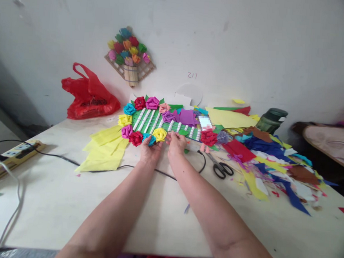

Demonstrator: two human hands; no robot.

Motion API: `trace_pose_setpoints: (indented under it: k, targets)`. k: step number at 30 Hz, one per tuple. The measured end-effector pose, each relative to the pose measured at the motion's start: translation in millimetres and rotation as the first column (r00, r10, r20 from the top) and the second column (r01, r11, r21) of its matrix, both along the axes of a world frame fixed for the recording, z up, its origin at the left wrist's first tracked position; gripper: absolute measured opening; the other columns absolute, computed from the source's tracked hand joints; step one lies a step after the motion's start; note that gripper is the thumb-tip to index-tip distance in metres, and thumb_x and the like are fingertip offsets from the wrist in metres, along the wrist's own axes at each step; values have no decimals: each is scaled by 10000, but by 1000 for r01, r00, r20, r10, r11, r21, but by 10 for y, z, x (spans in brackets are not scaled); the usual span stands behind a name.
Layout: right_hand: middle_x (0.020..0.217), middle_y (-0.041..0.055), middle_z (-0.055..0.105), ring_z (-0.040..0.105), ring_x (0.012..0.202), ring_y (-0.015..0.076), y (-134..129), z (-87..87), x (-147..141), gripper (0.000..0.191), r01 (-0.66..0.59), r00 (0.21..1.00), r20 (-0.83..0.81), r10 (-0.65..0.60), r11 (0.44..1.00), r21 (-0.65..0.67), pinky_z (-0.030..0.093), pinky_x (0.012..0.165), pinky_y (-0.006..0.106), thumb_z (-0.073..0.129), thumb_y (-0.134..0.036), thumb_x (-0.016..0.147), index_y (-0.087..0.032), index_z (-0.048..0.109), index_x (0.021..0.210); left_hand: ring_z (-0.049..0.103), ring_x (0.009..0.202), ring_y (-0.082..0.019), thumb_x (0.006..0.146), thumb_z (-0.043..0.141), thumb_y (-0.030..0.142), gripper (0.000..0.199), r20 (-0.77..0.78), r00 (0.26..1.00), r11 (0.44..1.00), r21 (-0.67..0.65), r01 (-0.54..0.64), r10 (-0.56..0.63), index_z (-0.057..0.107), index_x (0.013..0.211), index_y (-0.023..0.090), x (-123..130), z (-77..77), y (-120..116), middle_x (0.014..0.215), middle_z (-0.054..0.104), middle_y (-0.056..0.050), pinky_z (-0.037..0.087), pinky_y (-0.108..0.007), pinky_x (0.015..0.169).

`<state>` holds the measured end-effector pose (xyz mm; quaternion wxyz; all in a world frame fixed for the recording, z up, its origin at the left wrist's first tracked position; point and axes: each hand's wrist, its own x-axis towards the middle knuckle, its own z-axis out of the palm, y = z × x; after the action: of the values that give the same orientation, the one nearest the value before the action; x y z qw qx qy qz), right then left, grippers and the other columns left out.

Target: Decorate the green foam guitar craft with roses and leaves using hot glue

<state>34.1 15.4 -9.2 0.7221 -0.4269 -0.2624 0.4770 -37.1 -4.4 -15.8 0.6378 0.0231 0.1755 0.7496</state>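
Both hands (150,153) at near edge of flowered green board (164,126), right grip unclear.

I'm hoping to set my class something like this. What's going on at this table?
One person's left hand and right hand are both at the near edge of a green board trimmed with flowers. The left touches a blue flower; the right is beside the yellow flower next to it, and whether it pinches anything is unclear. Scissors lie on the table to the right, near a heap of scraps.
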Motion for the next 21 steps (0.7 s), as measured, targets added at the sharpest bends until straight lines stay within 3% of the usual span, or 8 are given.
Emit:
trace_pose_setpoints:
  k: [8,13,19,21]
  targets:
    - [692,18,669,655,619,136,23,-31,-4,98,-20,1000,-12,20,1000,-21,434,444,186,530,-260,762,-183,470,767,638,827,-226,724,477,93,236,39,999,1000,-14,-6,6,585,933,112,-4,9,11,824,651,-102,535,-346,688]
    - [642,9,644,645,602,134,134,-84,3,92,3,1000,2,-3,997,-75,447,452,192,537,-229,756,-184,461,732,634,841,-221,744,471,105,200,11,1000,989,-146,-22,24,569,918,111,34,78,-6,875,637,-109,540,-329,687]
    - [511,-24,567,593,489,133,247,-14,33,118,5,985,170,15,993,-114,448,420,211,571,-170,708,-185,476,641,633,830,-233,796,474,264,225,-94,995,957,-289,-8,-21,562,936,112,93,179,-85,855,627,-138,539,-317,664]
    - [459,-42,531,569,447,126,284,-24,34,142,5,985,173,5,998,-58,434,395,205,579,-142,691,-189,469,613,640,776,-236,795,488,356,276,-172,982,952,-304,26,-81,566,895,111,88,217,-191,801,627,-144,536,-315,634]
